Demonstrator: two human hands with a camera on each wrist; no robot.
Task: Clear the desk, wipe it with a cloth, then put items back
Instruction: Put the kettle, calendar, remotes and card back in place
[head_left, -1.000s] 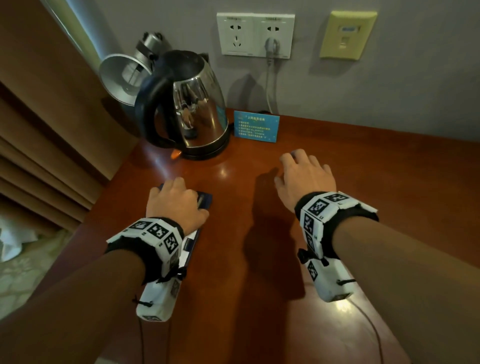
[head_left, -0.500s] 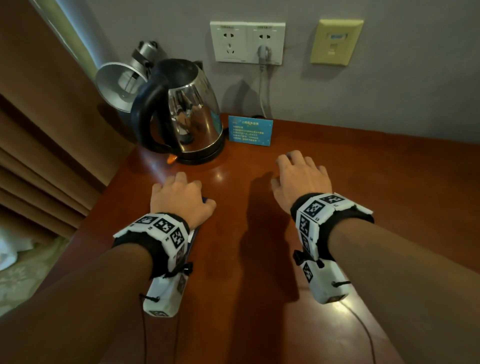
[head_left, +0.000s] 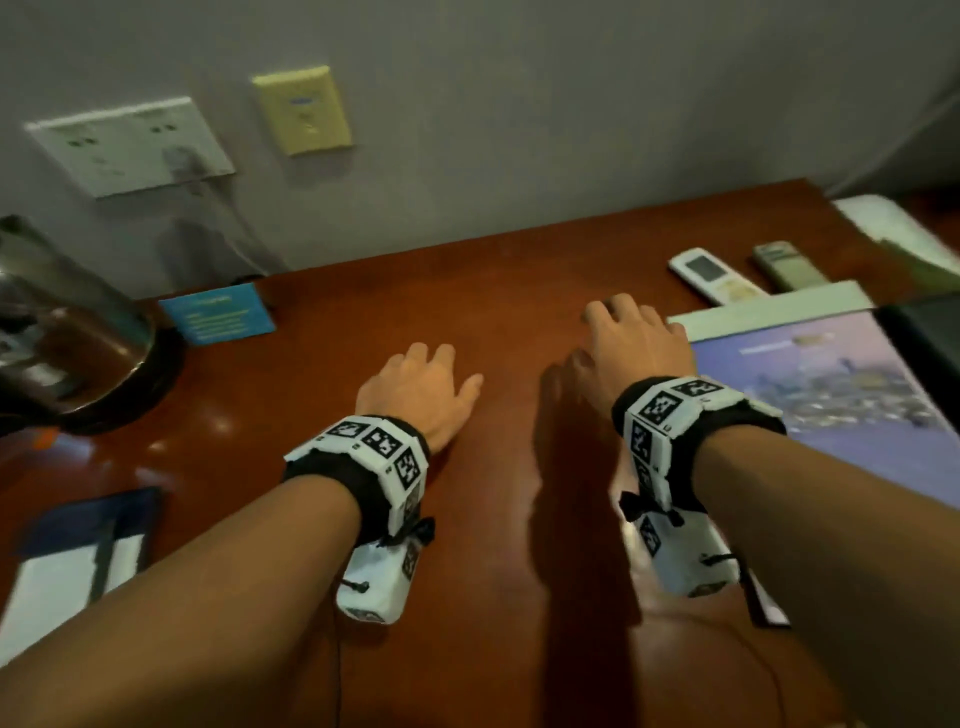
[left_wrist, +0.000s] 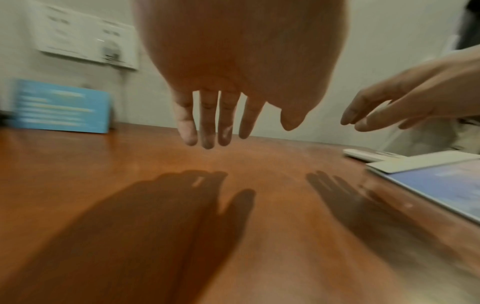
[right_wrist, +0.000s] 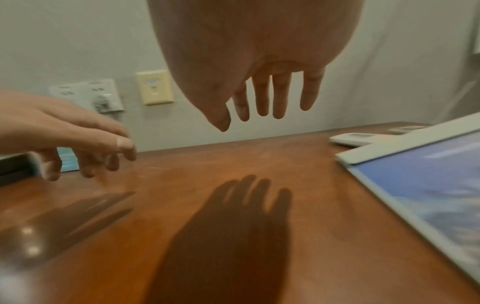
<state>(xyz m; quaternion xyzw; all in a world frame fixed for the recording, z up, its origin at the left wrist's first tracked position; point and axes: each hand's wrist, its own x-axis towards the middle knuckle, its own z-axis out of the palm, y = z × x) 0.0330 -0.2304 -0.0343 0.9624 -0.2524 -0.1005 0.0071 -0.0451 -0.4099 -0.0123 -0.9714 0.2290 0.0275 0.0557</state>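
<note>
Both hands hover palm-down over the red-brown wooden desk (head_left: 405, 291), empty, fingers straight and slightly spread. My left hand (head_left: 421, 387) is near the middle of the desk; its fingers (left_wrist: 207, 123) hang above the wood. My right hand (head_left: 631, 343) is just left of a large blue picture booklet (head_left: 841, 395), with its fingers (right_wrist: 278, 96) clear of the surface. A dark blue notepad with white paper (head_left: 83, 545) lies at the front left. A steel kettle (head_left: 57, 332) stands at the far left, a blue card (head_left: 218, 312) beside it.
Two remote controls, one white (head_left: 714, 275) and one beige (head_left: 787, 265), lie at the back right beside the booklet. A white socket plate (head_left: 124, 145) with a plug and cable and a yellow wall plate (head_left: 304, 109) sit on the wall. A white object (head_left: 893, 228) lies far right.
The view swung right. My left hand lifted off the dark blue notepad and moved right; the right hand also moved right, toward the booklet. The notepad stays at the left.
</note>
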